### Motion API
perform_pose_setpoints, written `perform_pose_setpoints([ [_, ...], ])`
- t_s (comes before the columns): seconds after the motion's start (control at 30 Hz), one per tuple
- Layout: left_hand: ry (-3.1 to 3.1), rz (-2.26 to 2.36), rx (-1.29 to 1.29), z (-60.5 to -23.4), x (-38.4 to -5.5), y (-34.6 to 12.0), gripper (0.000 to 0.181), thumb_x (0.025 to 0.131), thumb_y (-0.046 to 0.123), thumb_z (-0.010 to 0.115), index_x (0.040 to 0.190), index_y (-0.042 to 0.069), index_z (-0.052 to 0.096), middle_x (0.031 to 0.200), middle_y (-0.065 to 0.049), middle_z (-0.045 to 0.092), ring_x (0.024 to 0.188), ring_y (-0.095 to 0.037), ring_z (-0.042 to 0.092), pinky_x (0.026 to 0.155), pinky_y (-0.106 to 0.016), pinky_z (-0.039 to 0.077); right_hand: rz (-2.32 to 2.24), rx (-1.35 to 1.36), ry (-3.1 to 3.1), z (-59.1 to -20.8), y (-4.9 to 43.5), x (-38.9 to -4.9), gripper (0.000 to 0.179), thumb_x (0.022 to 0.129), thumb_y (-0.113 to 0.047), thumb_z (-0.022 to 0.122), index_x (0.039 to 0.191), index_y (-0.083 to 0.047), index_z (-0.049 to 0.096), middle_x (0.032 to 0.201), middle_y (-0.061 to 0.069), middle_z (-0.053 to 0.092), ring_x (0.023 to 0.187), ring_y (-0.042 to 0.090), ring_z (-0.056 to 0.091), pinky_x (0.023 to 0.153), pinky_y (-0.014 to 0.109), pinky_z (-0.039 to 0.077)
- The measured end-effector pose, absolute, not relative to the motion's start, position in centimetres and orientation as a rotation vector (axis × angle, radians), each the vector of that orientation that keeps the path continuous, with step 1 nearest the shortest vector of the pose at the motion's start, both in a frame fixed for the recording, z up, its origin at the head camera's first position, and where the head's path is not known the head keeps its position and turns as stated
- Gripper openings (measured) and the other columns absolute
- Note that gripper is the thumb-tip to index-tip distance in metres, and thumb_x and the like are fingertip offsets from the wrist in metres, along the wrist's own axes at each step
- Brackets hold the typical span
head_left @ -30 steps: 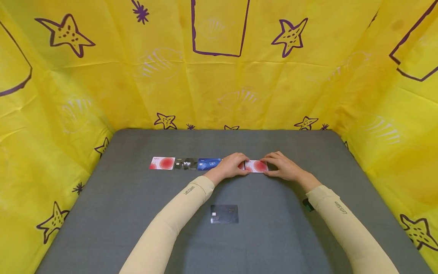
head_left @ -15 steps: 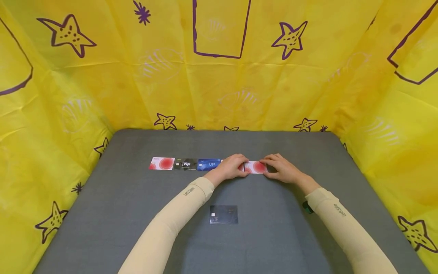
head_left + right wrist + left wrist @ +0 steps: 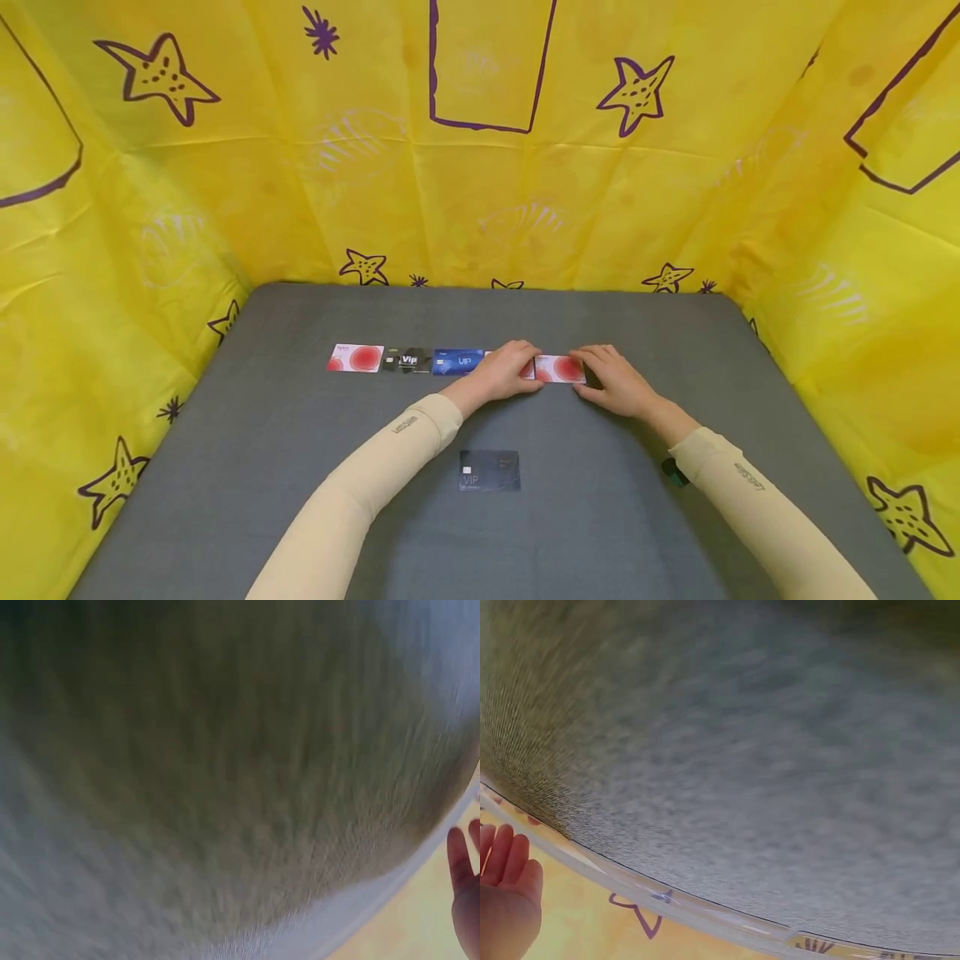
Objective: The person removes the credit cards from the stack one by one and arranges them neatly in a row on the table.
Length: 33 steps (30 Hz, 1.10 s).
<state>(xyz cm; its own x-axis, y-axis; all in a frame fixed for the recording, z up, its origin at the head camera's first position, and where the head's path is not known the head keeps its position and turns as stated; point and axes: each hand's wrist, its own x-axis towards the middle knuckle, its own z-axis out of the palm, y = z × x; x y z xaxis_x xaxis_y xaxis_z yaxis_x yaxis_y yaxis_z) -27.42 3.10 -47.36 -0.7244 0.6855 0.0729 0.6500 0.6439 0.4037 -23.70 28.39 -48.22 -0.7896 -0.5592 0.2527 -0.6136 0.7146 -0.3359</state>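
Note:
In the head view, a row of flat plastic cards lies across the grey table. A red-and-white card is at its left end, then a black Vip card and a blue VIP card. My left hand arches over another red-and-white card, hiding most of it. At the row's right end lies one more red-and-white card. My right hand has its thumb and forefinger spread around that card's right end; contact is hard to tell. Both wrist views show relaxed fingers at the edge, no cards.
A dark VIP card lies alone, nearer the front. The grey table is surrounded at the back and sides by a yellow cloth with starfish drawings.
My right thumb and forefinger have loosened from the edges of the rightmost card. My left hand stays nearly in place. The cards keep their places; the head view has shifted slightly.

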Motion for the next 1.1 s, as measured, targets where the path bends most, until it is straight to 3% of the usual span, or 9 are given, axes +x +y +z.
perform_pose_setpoints([
  [0.43, 2.772, 0.779, 1.031, -47.2, -25.4, 0.6, 0.057, 0.092, 0.047, 0.063, 0.132, 0.008, 0.057, 0.120, -0.005, 0.059, 0.109, -0.018, 0.054, 0.097, -0.034, 0.044, 0.929, 0.807, -2.696, -48.7, 25.0, -20.9, 0.049, 0.081, -0.015, 0.078, 0.121, 0.004, 0.059, 0.118, 0.018, 0.060, 0.106, 0.034, 0.049, 0.090, 0.049, 0.038],
  [0.67, 2.742, 0.853, 0.988, -46.9, -23.8, -0.9, 0.062, 0.090, 0.052, 0.063, 0.135, 0.010, 0.055, 0.124, -0.004, 0.059, 0.115, -0.019, 0.053, 0.099, -0.036, 0.043, 1.097, 0.691, -2.739, -48.5, 23.2, -19.7, 0.045, 0.081, -0.019, 0.079, 0.118, -0.001, 0.060, 0.112, 0.012, 0.064, 0.093, 0.028, 0.057, 0.080, 0.041, 0.049],
  [1.1, 2.692, 0.985, 0.979, -46.3, -20.6, -3.0, 0.058, 0.085, 0.046, 0.071, 0.124, 0.005, 0.060, 0.119, -0.008, 0.063, 0.113, -0.020, 0.057, 0.098, -0.036, 0.044, 1.318, 0.572, -2.839, -48.0, 20.8, -16.6, 0.047, 0.084, -0.027, 0.077, 0.122, -0.006, 0.062, 0.115, 0.006, 0.064, 0.097, 0.022, 0.060, 0.082, 0.034, 0.052],
])
